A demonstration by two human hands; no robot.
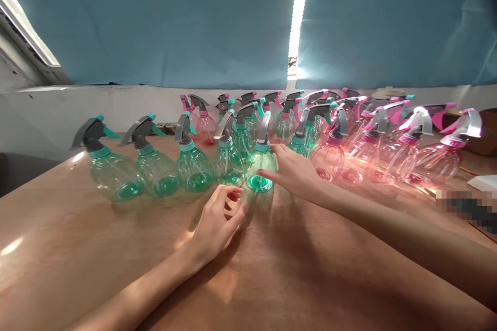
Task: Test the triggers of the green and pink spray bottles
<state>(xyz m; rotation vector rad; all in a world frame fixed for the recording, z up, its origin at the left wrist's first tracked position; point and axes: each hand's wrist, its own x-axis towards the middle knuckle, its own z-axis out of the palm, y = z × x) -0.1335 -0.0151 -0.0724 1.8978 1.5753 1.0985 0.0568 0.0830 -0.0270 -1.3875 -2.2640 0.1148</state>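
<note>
A clear green spray bottle with a grey and teal trigger head stands upright in the front row. My right hand is wrapped round its right side, the thumb across the front and the fingers hidden behind. Just in front and to the left, my left hand hovers over the table with curled fingers apart and nothing between them. Another green spray bottle stands to the left of the held one, with a further green spray bottle beside it. Partly hidden behind my right hand is one more green spray bottle.
Several pink spray bottles crowd the right side, and more mixed bottles stand behind. Two green spray bottles, one at the far left, continue the front row. A wooden table lies beneath; blue sheeting hangs behind.
</note>
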